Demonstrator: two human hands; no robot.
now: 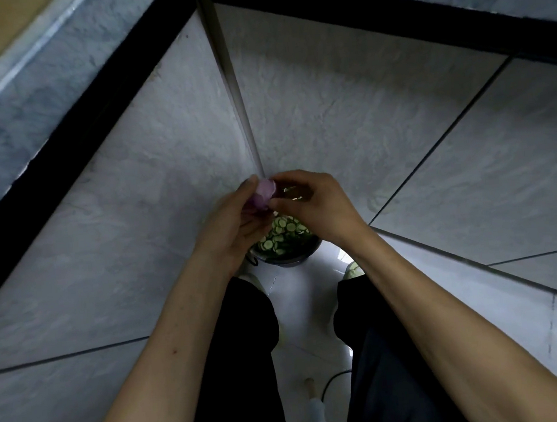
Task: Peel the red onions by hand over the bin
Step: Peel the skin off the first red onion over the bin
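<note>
**While both hands hold a red onion, a bin waits below**

Seen from the head camera, the left hand (234,221) cups a red onion (262,195), fingers curled round it. The right hand (310,204) pinches the onion's pale purple skin at its top. Directly beneath sits a round bin (288,258) holding green sliced rounds, on the tiled floor (433,150) between the person's dark trouser legs.

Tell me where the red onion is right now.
The red onion is in the middle of the head view, held between the left hand and right hand, above the bin on the floor.
</note>
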